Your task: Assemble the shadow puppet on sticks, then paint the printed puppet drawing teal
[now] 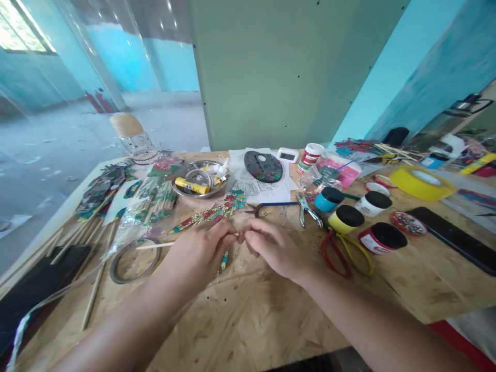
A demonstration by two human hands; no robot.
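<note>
My left hand (207, 245) is closed around a thin wooden stick (153, 246), whose bare end sticks out to the left above a roll of tape. My right hand (271, 247) pinches at a small pale tip between the two hands, in line with the stick; the fingers hide most of it. Just behind my hands a patterned yellow, red and teal paper cut-out (201, 216) lies on the wooden table (248, 320). Another coloured piece (224, 260) shows partly under my left hand. Small round-nose pliers (256, 209) lie just beyond my fingertips.
A metal bowl (186, 192) with a yellow tube stands behind. To the right are a hole punch (308, 211), paint jars (346, 219), red-and-yellow-handled scissors (336, 256) and yellow tape (399, 178). Left lie a tape roll (113, 271), loose sticks (96, 294) and a black phone-like slab (50, 279).
</note>
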